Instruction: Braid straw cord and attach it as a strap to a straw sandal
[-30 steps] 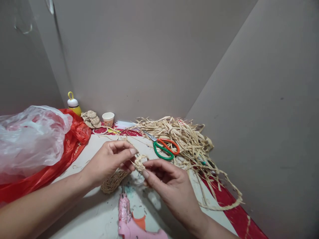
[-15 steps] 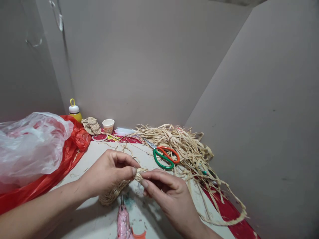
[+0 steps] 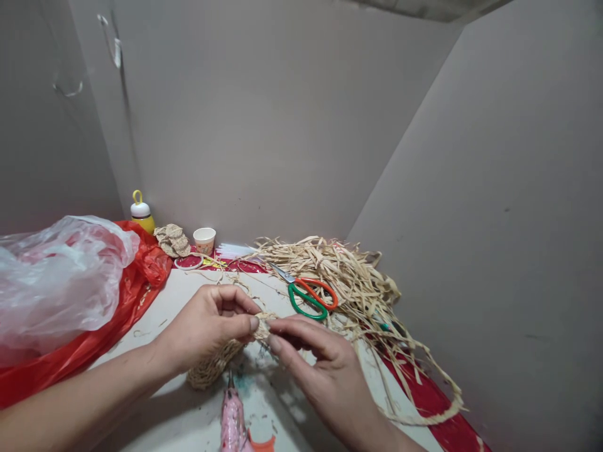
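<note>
My left hand (image 3: 207,326) and my right hand (image 3: 320,367) meet over the white board (image 3: 179,402), both pinching the end of a braided straw piece (image 3: 213,369). The braid's free part hangs down and left under my left hand onto the board. Thumb and forefinger of each hand press together on the small straw knot (image 3: 264,325) between them. Just below the hands lies a pink glue gun (image 3: 234,419), its nozzle pointing up at the braid.
Green-and-orange scissors (image 3: 308,295) lie on a pile of loose straw strips (image 3: 358,282) at the right. A clear plastic bag (image 3: 56,276) on a red bag (image 3: 141,276) fills the left. A yellow bottle (image 3: 141,212), paper cup (image 3: 205,240) and woven scraps (image 3: 172,240) stand by the back wall.
The hands have closed in on each other, fingertips now touching on the straw knot. The view has tilted up a little, so the glue gun sits lower in frame.
</note>
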### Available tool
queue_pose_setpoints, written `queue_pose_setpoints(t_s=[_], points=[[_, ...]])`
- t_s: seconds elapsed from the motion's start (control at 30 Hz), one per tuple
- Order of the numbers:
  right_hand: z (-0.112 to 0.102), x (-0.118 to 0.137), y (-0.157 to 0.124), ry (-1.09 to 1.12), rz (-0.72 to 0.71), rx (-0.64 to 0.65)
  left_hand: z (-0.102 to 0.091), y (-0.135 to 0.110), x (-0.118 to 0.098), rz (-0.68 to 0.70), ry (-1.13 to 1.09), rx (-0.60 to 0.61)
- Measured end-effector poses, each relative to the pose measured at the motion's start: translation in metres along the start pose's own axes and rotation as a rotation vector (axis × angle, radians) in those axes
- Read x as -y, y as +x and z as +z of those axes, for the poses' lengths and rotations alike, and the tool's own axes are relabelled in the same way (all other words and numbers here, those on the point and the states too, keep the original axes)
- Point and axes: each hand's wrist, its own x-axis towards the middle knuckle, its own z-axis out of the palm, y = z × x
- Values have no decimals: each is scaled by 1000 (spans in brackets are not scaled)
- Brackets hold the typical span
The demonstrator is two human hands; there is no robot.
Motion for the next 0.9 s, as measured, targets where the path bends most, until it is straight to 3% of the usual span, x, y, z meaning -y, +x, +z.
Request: queue_pose_setpoints(t_s=[0.1,0.17,0.37,0.47,0.57,0.67,0.77,0.9], points=[[-11,-3,4,-58,-32,-133,-6,1,-5,16,-9,0],[-15,-8,7,-64,-14,-107,-11,1,-9,30,-8,8],[1,-28,9,262,201,383,-20,-1,-16,42,19,63],[-2,-33,12,239,231,450,-22,-3,-19,30,29,76],[-25,-33,26,-29,108,331,-27,-5,-25,30,54,55],[-64,-32,41,-284,-7,175,-39,-3,-32,68,106,-8],[-106,-33,49,-436,-6,-54,-57,4,-35,101,170,-83],[-153,-39,50,-571,146,-364,-85,19,-34,120,235,-187]])
